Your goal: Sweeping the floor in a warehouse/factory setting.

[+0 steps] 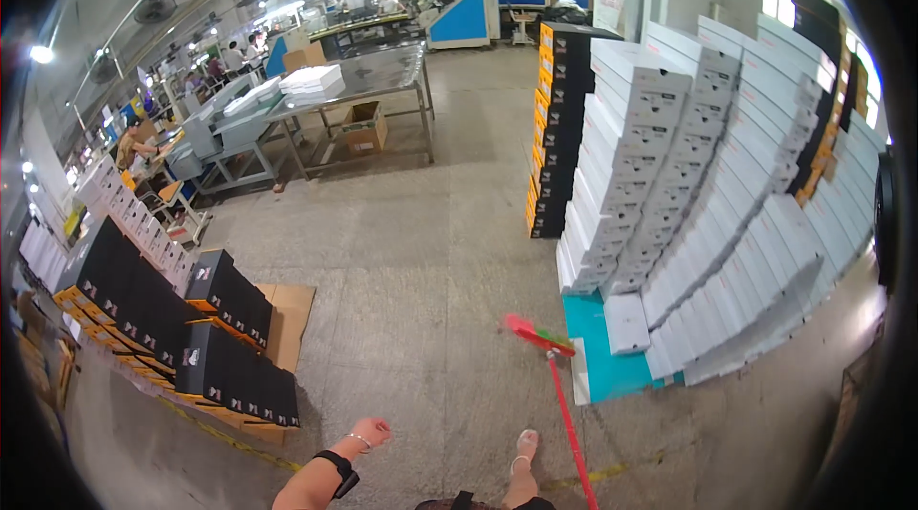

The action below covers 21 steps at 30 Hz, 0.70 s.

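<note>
A broom (pixel 570 429) with a red pole slants up from the lower edge, right of the middle. Its red and green head (pixel 538 335) rests on the floor beside a teal sheet (pixel 612 378). The lower end of the pole runs out of the picture, and my right hand is out of view. My left hand (pixel 371 431) hangs over the floor at lower middle, fingers curled in, with nothing visible in them. A bracelet and a black wrist band are on that arm. My sandalled foot (pixel 526 443) stands between the hand and the pole.
Tall stacks of white shoeboxes (pixel 626 156) and black-and-orange boxes (pixel 564 128) rise at the right. More black boxes (pixel 234 376) stand at lower left by a cardboard sheet (pixel 290 319). Farther off are a metal table (pixel 382 75), a carton (pixel 365 132) and seated people.
</note>
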Available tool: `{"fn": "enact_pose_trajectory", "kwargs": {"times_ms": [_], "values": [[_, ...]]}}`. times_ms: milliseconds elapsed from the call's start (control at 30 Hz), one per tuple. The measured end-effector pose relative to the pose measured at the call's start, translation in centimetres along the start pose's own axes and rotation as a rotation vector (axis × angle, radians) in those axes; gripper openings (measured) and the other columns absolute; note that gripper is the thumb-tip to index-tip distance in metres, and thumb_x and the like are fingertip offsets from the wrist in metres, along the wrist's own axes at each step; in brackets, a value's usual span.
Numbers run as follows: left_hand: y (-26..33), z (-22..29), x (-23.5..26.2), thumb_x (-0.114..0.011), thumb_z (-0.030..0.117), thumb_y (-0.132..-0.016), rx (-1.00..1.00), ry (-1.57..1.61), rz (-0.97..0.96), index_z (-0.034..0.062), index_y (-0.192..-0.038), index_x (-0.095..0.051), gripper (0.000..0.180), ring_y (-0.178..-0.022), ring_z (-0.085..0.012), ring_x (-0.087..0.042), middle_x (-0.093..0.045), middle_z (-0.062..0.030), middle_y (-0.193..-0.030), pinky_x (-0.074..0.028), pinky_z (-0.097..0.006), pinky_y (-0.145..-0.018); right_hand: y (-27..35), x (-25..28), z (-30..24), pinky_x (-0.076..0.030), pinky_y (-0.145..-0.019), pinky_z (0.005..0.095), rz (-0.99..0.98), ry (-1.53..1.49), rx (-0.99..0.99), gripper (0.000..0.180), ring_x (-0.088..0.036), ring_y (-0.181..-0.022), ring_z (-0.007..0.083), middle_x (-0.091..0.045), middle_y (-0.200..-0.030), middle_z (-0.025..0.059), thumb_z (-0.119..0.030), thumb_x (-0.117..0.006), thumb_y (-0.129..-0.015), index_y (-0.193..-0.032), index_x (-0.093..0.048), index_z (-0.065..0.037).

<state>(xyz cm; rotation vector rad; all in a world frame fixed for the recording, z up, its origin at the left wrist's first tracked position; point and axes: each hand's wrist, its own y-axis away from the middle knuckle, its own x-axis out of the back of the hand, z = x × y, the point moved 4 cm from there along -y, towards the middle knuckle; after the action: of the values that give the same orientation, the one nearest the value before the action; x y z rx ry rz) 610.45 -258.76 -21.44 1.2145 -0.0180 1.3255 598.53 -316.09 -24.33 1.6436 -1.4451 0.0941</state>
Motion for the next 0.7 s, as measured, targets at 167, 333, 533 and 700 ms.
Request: {"fn": "enact_pose_trajectory", "kwargs": {"times_ms": [167, 333, 533, 700], "values": [[-4.5, 0.0, 0.2, -0.054, 0.019, -0.064, 0.150, 0.270, 0.120, 0.0058, -0.070, -0.057, 0.015, -0.054, -0.0128, -0.054, -0.057, -0.0043, -0.058, -0.043, -0.025, -0.054, -12.2, 5.5, -12.8, -0.031, -0.041, 0.0368, -0.107, -0.036, 0.134, 0.054, -0.045, -0.045, 0.0259, -0.049, -0.050, 0.0190, -0.044, -0.040, -0.077, -0.055, -0.049, 0.004], [-2.4, -0.5, -4.6, -0.051, 0.018, -0.066, 0.329, 0.482, 0.041, 0.0060, -0.068, -0.057, 0.014, -0.057, -0.0131, -0.052, -0.057, -0.0041, -0.061, -0.042, -0.025, -0.052, -24.7, 9.8, -28.7, -0.037, -0.049, 0.0386, -0.205, 0.188, 0.090, 0.047, -0.047, -0.050, 0.0320, -0.051, -0.055, 0.0144, -0.044, -0.041, -0.076, -0.074, -0.053, 0.001], [-7.8, 1.9, 0.0, -0.044, 0.019, -0.066, 0.455, 0.470, 0.138, 0.0058, -0.059, -0.055, 0.018, -0.052, -0.0179, -0.050, -0.055, -0.0062, -0.057, -0.038, -0.031, -0.048, -45.4, 5.1, -38.9, -0.030, -0.034, 0.0270, -0.369, -0.246, -0.193, 0.040, -0.036, -0.036, 0.0130, -0.038, -0.046, 0.0024, -0.036, -0.044, -0.077, -0.056, -0.041, -0.002], [-23.0, 9.2, 14.1, -0.046, 0.017, -0.063, 0.350, 0.434, 0.208, 0.0031, -0.060, -0.054, 0.016, -0.049, -0.0166, -0.047, -0.053, -0.0064, -0.055, -0.036, -0.031, -0.045, -57.7, 1.6, -53.2, -0.027, -0.033, 0.0246, -0.550, -0.374, -0.141, 0.038, -0.032, -0.034, 0.0112, -0.036, -0.046, 0.0009, -0.037, -0.041, -0.079, -0.058, -0.038, -0.006]]}}
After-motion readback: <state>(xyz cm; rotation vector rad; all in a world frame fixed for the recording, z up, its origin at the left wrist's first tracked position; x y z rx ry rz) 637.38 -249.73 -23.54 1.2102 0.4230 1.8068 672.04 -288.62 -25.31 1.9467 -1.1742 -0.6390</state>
